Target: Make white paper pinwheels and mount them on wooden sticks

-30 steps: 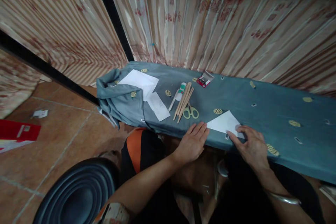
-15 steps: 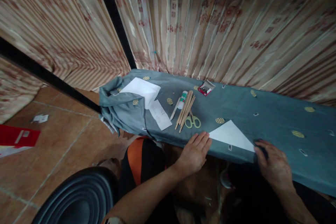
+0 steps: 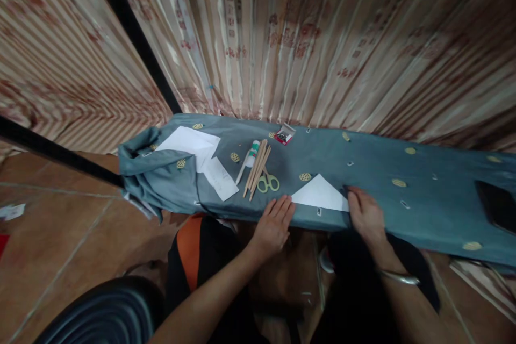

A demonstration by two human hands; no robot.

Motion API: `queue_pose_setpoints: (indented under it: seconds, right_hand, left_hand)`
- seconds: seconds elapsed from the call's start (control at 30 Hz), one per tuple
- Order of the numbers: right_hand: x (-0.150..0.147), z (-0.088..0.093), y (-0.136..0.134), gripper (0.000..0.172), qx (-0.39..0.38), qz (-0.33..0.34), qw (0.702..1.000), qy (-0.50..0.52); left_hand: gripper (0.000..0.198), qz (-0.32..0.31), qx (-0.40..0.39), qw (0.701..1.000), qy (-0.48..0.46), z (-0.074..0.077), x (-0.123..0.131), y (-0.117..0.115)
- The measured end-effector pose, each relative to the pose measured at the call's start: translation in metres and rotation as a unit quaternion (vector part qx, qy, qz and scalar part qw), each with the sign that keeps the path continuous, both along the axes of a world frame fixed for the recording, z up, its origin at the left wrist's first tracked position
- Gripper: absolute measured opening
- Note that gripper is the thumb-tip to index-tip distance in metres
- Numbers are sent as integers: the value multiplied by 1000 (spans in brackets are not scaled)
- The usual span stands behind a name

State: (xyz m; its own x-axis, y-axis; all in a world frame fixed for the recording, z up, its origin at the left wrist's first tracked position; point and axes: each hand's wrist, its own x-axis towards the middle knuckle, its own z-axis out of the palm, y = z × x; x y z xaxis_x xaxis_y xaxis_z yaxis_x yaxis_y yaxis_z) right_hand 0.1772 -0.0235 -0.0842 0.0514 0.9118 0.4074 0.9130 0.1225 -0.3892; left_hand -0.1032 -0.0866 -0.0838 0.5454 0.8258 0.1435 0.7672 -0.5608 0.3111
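A white sheet of paper folded into a triangle (image 3: 320, 194) lies near the front edge of the cloth-covered table. My left hand (image 3: 274, 226) rests flat at its left corner, fingers stretched out side by side and fingertips touching the paper. At the opposite corner is my right hand (image 3: 366, 215), its fingers curled over the paper's edge; the fingertips are partly hidden. Just left of the triangle lie green-handled scissors (image 3: 268, 183), a bundle of thin wooden sticks (image 3: 258, 167), a glue stick (image 3: 252, 154) and a slim white pen-like stick (image 3: 242, 167).
White paper sheets (image 3: 185, 141) and a slip with handwriting (image 3: 221, 178) lie on the table's left part. Farther back is a small open red box (image 3: 284, 134). A dark phone-like slab (image 3: 497, 205) sits at the right. A black stool (image 3: 105, 314) stands lower left.
The camera view has swung right, so everything appears shifted left and the dark slab has come into view. Both hands remain at the triangle's corners.
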Motion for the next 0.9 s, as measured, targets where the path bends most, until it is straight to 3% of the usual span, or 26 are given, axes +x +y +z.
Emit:
queue_pose_setpoints:
  seconds: [0.2, 0.5, 0.73, 0.9]
  right_hand:
    - [-18, -2, 8, 44, -28, 31, 999, 31]
    - [-7, -8, 11, 34, -22, 38, 994, 104]
    - [1, -4, 9, 28, -29, -15, 978, 205]
    - [4, 10, 3, 34, 37, -57, 945, 320]
  left_hand:
    - [62, 5, 45, 998, 32, -2, 1, 3]
    - [58, 17, 45, 997, 65, 7, 4, -4]
    - [64, 24, 23, 999, 41, 3, 3, -8]
    - [74, 63, -6, 998, -23, 4, 8, -15]
